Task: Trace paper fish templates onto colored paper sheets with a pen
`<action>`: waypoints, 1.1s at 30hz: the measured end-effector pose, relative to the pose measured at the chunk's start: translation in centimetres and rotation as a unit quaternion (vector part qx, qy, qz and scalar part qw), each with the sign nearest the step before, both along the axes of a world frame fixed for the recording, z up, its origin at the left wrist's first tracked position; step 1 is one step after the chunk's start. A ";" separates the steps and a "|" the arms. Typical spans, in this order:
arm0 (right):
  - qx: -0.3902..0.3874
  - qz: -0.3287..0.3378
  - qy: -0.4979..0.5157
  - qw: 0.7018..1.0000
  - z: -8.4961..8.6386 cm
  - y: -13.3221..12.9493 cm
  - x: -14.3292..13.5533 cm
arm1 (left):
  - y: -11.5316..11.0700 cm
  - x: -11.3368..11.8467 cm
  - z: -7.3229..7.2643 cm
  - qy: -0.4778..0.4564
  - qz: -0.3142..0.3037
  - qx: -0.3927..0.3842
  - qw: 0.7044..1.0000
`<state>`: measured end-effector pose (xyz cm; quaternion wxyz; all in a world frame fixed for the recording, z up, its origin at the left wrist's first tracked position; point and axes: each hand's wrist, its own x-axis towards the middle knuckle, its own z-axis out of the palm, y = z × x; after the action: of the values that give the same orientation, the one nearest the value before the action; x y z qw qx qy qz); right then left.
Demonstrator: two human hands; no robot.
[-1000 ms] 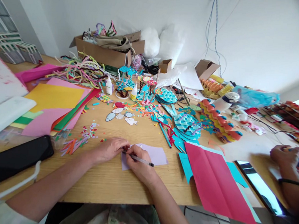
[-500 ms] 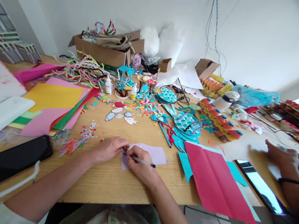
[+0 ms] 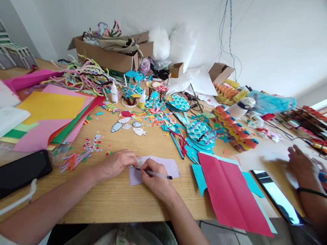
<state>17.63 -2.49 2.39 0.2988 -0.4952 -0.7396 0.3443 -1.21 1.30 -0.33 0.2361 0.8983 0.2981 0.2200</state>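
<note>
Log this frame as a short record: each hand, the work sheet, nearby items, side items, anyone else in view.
left hand: fingertips at the left part of the lilac paper; grip unclear
right hand: holds a pen, dark end pointing right
work sheet: lilac paper, flat on the wooden table, partly under the hands
beyond the sheet: pale fish cut-outs, two small bottles
left side: dark phone-like device
right side: creased red sheet
other person: one hand at the far right

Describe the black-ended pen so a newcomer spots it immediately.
On the light wooden table, find the lilac paper sheet near the front edge. Above it, the right hand holds the slim, translucent, black-ended pen; the turquoise stick behind is unheld.
</note>
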 end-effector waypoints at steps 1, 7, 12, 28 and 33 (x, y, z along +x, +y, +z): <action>0.000 -0.002 -0.002 1.000 0.0 0.0 0.0 | 0.0 0.0 0.0 0.000 -0.001 0.000 1.000; -0.013 -0.006 0.000 1.000 0.3 0.0 0.2 | 0.1 0.1 -0.1 -0.004 -0.006 0.011 1.000; -0.021 -0.012 0.005 1.000 0.5 0.0 0.5 | 0.1 0.1 -0.3 -0.013 -0.003 0.035 0.999; -0.037 -0.015 0.022 0.999 0.2 0.1 0.9 | -0.3 0.5 0.6 0.021 0.000 0.084 0.996; -0.019 -0.003 0.012 1.000 0.2 0.1 0.9 | -0.4 0.7 1.2 0.030 -0.013 0.074 0.997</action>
<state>18.52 -2.37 2.62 0.2991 -0.4989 -0.7280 0.3629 -0.54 0.85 0.90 0.1628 0.9234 0.2760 0.2113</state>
